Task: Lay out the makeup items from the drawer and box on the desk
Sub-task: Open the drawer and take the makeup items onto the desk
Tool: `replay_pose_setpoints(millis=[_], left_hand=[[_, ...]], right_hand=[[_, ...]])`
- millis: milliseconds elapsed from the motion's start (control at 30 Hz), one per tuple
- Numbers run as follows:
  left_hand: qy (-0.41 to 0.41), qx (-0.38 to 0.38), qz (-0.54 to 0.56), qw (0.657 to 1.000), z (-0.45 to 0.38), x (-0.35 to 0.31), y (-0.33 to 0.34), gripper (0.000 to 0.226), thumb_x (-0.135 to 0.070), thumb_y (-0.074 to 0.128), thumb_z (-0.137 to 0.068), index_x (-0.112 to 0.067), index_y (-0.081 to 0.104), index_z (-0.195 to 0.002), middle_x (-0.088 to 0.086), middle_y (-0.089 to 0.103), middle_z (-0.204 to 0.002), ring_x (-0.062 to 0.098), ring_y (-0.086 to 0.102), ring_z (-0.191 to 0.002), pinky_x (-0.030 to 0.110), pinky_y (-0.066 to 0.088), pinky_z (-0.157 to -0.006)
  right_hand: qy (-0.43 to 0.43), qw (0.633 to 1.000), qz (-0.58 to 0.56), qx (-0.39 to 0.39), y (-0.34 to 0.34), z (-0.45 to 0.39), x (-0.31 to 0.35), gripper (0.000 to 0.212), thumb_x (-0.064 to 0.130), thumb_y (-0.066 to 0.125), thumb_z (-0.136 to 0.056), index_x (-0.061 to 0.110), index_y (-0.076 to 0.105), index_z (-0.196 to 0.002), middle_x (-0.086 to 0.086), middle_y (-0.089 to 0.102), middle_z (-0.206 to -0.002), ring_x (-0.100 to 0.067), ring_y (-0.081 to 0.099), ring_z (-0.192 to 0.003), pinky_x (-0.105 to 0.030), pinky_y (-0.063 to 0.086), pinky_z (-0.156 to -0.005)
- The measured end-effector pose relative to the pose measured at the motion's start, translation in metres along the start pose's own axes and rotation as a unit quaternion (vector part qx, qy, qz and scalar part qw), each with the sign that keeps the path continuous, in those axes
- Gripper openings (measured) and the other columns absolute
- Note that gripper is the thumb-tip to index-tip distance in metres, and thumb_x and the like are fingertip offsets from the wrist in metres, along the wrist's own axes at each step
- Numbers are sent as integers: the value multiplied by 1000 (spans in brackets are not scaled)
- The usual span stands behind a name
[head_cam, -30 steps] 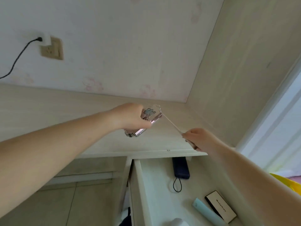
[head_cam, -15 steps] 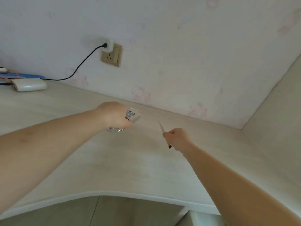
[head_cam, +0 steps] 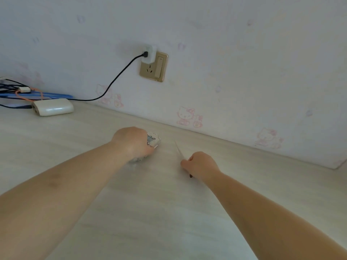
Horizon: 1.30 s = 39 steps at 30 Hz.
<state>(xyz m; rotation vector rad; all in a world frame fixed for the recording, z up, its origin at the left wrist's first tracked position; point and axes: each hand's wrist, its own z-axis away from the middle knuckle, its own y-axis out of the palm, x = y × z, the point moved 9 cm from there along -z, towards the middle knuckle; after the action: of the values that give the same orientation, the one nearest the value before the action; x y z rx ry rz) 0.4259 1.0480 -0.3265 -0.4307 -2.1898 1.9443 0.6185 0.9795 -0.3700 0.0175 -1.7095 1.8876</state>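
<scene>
Glossy clear case [head_cam: 153,140], thin pale stick [head_cam: 179,150], woodgrain desk [head_cam: 150,212]

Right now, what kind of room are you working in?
Probably a bedroom or study corner at home: a pale wood desk, cartoon-cat wallpaper, and a wall socket with a charger plugged in.

Both bare forearms reach forward, left hand [head_cam: 133,142] and right hand [head_cam: 201,163] fisted.

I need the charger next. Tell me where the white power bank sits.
In the head view, the white power bank lies on the desk at far left against the wall, beside the tangled cables, well left of the left hand.
</scene>
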Motion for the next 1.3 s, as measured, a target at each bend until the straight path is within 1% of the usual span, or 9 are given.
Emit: replay_pose_setpoints(millis=[200, 300, 400, 533, 667, 767, 1000, 1200, 1300], left_hand=[[0, -23, -21, 1000, -5, 5, 2, 27, -42, 47, -84, -16, 50, -80, -2, 43, -69, 23, 49, -74, 26, 34, -60], [4, -26, -26, 999, -1, 0, 3, 29, -43, 46, -86, -16, 57, -90, 7, 58, -90, 26, 52, -81, 26, 35, -64], [-10, -18, -20, 1000, 0, 2, 6, 42, -50, 42, -89, -14, 59, -104, 7, 62, -107, 27, 59, -98, 27, 37, -68], [-15, -14, -9, 1000, 6, 5, 4, 54, -59, 50, -84, -16, 53, -118, 8, 56, -120, 29, 51, -115, 34, 42, -82], [35, -57, 49, 997, 20, -22, -18, 48, -53, 50, -87, -22, 55, -123, 4, 55, -125, 26, 49, -119, 36, 43, -90], [86, -79, 80, 990, 35, -62, -41, 42, -47, 50, -90, -24, 58, -123, 2, 55, -126, 25, 48, -121, 35, 42, -94], [237, -91, 122, 959, 106, -203, -65, 37, -41, 51, -91, -23, 60, -122, 1, 57, -122, 24, 48, -120, 32, 41, -90], [407, -69, 150, 898, 204, -339, -67, 32, -38, 52, -92, -21, 62, -117, -1, 58, -120, 21, 52, -112, 27, 38, -84], [488, -1, 161, 858, 263, -404, -54, 34, -37, 52, -92, -23, 60, -122, -4, 56, -123, 18, 52, -111, 26, 37, -85]], right_hand=[[-22, 999, 41, -20, 5, -14, 13, 33, 39, 50, -79, 12, 67, -85, -5, 68, -85, -25, 63, -79, -26, 42, -59], [-20, 998, 61, -14, 6, -18, 10, 33, 42, 52, -80, 13, 67, -88, -5, 68, -88, -24, 62, -82, -28, 45, -64], [-29, 997, 67, -21, 6, -18, 13, 37, 47, 52, -81, 14, 66, -89, -4, 68, -91, -24, 61, -86, -29, 45, -67], [-51, 998, -11, -36, -1, -2, 16, 35, 53, 52, -86, 19, 55, -87, 4, 65, -80, -18, 58, -82, -30, 44, -67], [-70, 986, -121, -87, -25, 28, -8, 29, 50, 54, -87, 21, 53, -87, 9, 55, -76, -11, 54, -69, -27, 41, -58], [-87, 977, -154, -121, -50, 56, -35, 24, 46, 56, -87, 23, 53, -82, 9, 52, -66, -8, 49, -59, -24, 33, -50], [-62, 967, -178, -172, -102, 143, -136, 20, 40, 62, -86, 25, 54, -75, 9, 45, -55, -7, 40, -47, -22, 30, -46], [-10, 961, -141, -238, -138, 238, -246, 20, 40, 60, -87, 26, 54, -75, 9, 43, -52, -9, 39, -48, -23, 28, -48], [38, 955, -140, -259, -139, 290, -314, 16, 37, 59, -88, 24, 55, -79, 9, 44, -56, -9, 39, -51, -24, 28, -49]])
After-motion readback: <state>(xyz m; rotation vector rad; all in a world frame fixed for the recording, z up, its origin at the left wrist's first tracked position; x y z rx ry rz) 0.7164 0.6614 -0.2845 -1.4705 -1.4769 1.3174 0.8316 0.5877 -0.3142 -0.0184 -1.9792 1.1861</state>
